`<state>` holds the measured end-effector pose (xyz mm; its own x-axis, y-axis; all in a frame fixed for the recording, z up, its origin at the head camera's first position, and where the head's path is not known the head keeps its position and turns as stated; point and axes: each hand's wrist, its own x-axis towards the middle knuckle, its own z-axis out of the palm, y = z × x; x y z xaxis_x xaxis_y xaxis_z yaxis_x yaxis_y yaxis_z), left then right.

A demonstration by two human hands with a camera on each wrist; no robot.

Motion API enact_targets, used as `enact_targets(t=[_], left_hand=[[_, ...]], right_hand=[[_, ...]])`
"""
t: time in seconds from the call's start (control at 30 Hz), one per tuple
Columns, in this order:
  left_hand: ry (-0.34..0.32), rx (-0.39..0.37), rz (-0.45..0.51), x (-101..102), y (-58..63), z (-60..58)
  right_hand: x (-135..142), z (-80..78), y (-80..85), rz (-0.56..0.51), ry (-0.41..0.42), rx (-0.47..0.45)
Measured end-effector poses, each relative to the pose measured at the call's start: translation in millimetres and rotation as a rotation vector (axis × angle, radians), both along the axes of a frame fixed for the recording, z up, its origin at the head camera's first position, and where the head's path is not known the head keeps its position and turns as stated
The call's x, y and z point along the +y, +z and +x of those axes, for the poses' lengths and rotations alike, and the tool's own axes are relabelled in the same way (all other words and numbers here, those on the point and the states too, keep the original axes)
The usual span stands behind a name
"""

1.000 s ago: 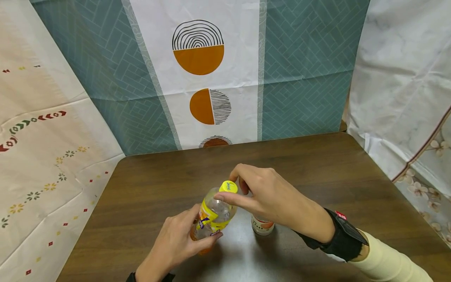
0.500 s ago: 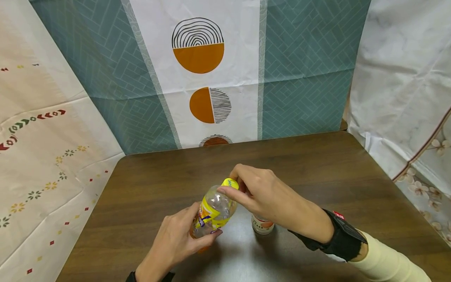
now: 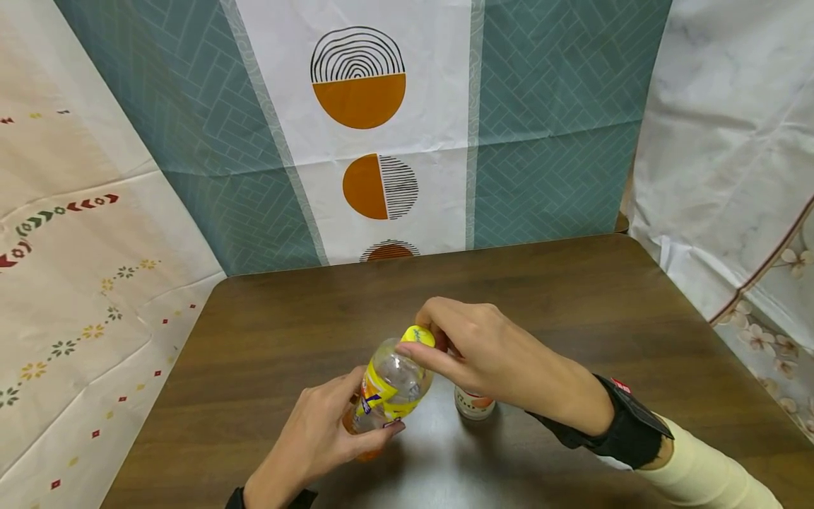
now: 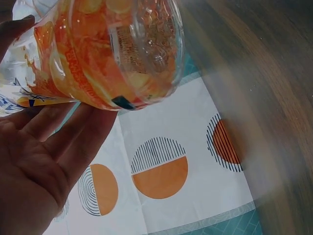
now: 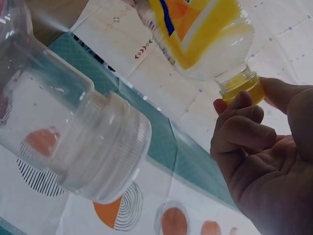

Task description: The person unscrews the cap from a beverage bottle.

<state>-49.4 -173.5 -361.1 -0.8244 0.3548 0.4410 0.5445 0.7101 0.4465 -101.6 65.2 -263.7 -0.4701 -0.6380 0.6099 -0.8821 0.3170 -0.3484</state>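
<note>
My left hand (image 3: 327,417) grips the body of a clear plastic drink bottle (image 3: 393,385) with a yellow and orange label, held tilted over the table. Orange printing covers its lower part in the left wrist view, where the left fingers (image 4: 83,132) lie under it. At the top, the thumb and fingers of my right hand (image 3: 486,346) pinch the yellow cap (image 5: 243,90), which sits on the bottle's neck. Beneath the right hand, a second clear container (image 3: 473,404) stands on the table, its top hidden by that hand; the right wrist view shows its broad, pale translucent lid (image 5: 115,147).
The dark wooden table (image 3: 286,325) has rounded back corners. A green and white patterned cloth (image 3: 439,127) hangs behind it, with a cream cloth (image 3: 83,283) on the left and a white one (image 3: 712,141) on the right.
The right thumb and fingers have drawn in closer around the yellow cap. The left hand and the bottle have hardly moved, and the second container stands in the same place.
</note>
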Motion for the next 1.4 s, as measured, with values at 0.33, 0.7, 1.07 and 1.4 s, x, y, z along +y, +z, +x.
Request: enact_targets(t=[0.33, 0.7, 1.07, 1.4], left_hand=[[-0.085, -0.107, 0.045, -1.5, 2.0, 3.4], [-0.202, -0.237, 0.117, -3.0, 0.7, 4.2], [-0.274, -0.227, 0.146, -1.4, -1.6, 1.8], [-0.126, -0.111, 0.127, -0.4, 0.3, 0.1]], right_hand=[[5.2, 1.2, 3.3, 0.033, 0.089, 0.051], [7.5, 3.7, 7.0, 0.027, 0.199, 0.148], [7.1, 3.4, 7.9, -0.028, 0.238, 0.154], [5.4, 4.6, 9.1, -0.087, 0.049, 0.087]])
